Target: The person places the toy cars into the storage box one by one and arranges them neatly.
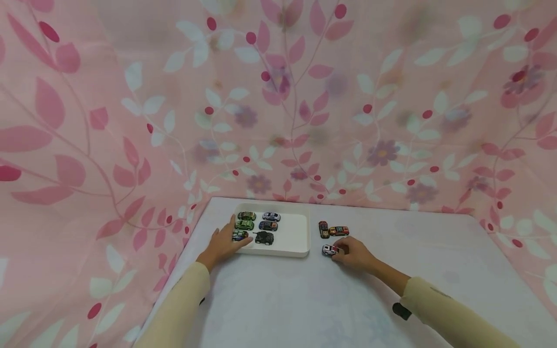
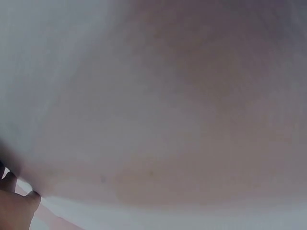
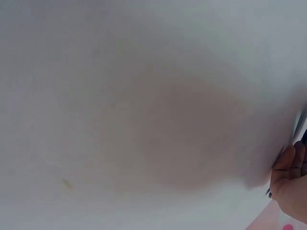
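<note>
A white tray [image 1: 293, 232] holds several toy vehicles in two columns. In its left column are green toy cars [image 1: 244, 225]; the right one has a white-and-blue car [image 1: 271, 217], a dark car [image 1: 268, 225] and a black tank-like toy [image 1: 264, 238]. My left hand [image 1: 221, 246] rests at the tray's near left corner, thumb and fingers spread beside a green-and-blue car [image 1: 240, 235]. To the right of the tray, my right hand [image 1: 354, 254] pinches a white-and-red toy car [image 1: 329, 250] at its right end. In the right wrist view, only part of that hand [image 3: 290, 184] shows.
Just beyond the right hand, a dark orange car [image 1: 324, 229] and a red-and-yellow car [image 1: 339, 231] sit close together on the white-covered table [image 1: 278, 299]. A pink floral curtain [image 1: 296, 121] stands behind the table and along its sides.
</note>
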`<action>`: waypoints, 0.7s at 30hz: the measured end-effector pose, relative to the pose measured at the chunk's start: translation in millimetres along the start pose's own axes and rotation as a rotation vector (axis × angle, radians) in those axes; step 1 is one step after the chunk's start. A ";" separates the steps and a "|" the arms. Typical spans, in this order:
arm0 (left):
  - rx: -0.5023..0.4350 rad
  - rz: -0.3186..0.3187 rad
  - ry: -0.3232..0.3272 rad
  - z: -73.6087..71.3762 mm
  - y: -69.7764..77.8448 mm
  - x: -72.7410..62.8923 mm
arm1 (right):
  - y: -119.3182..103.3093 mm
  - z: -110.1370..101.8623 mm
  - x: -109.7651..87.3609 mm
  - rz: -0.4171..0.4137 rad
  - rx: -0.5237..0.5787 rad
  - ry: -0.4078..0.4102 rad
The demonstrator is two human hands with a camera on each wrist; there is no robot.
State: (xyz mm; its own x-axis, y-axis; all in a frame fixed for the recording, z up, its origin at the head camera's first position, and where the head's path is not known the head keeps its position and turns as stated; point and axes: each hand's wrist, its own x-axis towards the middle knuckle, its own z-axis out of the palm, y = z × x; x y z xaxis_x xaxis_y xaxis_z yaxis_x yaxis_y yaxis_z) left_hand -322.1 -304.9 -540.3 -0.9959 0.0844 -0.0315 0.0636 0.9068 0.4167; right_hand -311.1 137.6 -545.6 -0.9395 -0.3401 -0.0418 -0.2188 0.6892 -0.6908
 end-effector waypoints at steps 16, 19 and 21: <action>0.002 0.004 -0.027 -6.3 -1.4 3.1 | -33.0 -9.8 18.2 -0.119 -0.013 0.101; 0.010 0.020 -0.025 -3.4 -3.9 2.9 | -38.3 -11.2 21.9 -0.099 0.017 0.093; 0.009 0.027 -0.027 -1.3 -5.6 2.3 | -41.6 -11.2 24.5 -0.080 0.044 0.079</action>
State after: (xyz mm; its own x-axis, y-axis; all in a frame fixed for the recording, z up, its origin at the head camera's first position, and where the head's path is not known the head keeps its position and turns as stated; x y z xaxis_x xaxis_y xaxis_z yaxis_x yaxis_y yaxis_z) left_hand -324.9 -310.3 -541.4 -0.9917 0.1202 -0.0451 0.0914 0.9076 0.4098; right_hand -328.0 107.8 -509.8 -0.9378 -0.3401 0.0702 -0.2833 0.6324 -0.7210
